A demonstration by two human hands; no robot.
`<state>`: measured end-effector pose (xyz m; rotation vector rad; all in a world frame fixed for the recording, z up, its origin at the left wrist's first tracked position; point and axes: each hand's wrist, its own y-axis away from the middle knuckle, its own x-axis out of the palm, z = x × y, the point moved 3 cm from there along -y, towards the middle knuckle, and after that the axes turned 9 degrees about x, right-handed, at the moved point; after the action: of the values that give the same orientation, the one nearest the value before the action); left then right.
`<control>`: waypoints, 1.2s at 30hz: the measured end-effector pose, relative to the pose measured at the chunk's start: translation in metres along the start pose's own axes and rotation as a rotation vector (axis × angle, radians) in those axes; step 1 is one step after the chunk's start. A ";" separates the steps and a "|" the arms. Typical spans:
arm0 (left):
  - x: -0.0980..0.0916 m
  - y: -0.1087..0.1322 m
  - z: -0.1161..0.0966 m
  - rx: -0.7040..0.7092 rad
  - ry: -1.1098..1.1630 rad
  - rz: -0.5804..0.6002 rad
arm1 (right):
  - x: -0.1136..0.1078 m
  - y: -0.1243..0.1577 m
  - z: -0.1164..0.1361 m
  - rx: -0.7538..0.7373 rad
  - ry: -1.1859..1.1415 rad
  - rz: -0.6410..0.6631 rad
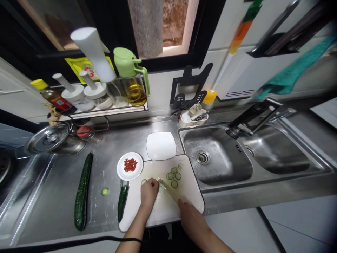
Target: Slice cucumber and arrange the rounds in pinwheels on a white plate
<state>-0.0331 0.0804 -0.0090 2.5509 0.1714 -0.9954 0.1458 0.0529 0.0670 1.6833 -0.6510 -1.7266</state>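
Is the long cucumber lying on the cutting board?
No, the long cucumber lies on the metal counter, off to the left of the cutting board.

The brushed stainless-steel counter (59, 189) bears a cream rectangular cutting board with rounded corners (191, 175) near its front edge. A round white plate (120, 170) sits at the board's far left corner, a squarish white dish (161, 146) at its far edge. Leftward lie a small pale-green cucumber end (105, 191) and a long dark-green cucumber (83, 195); a steel pot with a glass lid (70, 144) stands behind.
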 end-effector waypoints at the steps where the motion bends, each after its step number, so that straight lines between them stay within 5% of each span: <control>1: 0.000 0.000 0.000 0.002 -0.004 0.001 | 0.000 0.000 0.000 0.006 -0.002 0.002; 15: -0.002 -0.001 -0.004 0.007 -0.010 0.015 | 0.001 -0.003 0.008 -0.013 0.006 0.011; 24: -0.004 0.005 -0.003 0.032 0.008 -0.015 | 0.019 0.007 -0.024 -0.002 -0.120 0.076; 36: -0.048 0.014 0.051 -0.151 0.015 -0.178 | 0.037 0.003 -0.038 0.033 -0.203 0.085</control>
<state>-0.0971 0.0483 -0.0065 2.4382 0.4669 -0.9877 0.1849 0.0265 0.0418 1.4917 -0.8351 -1.8490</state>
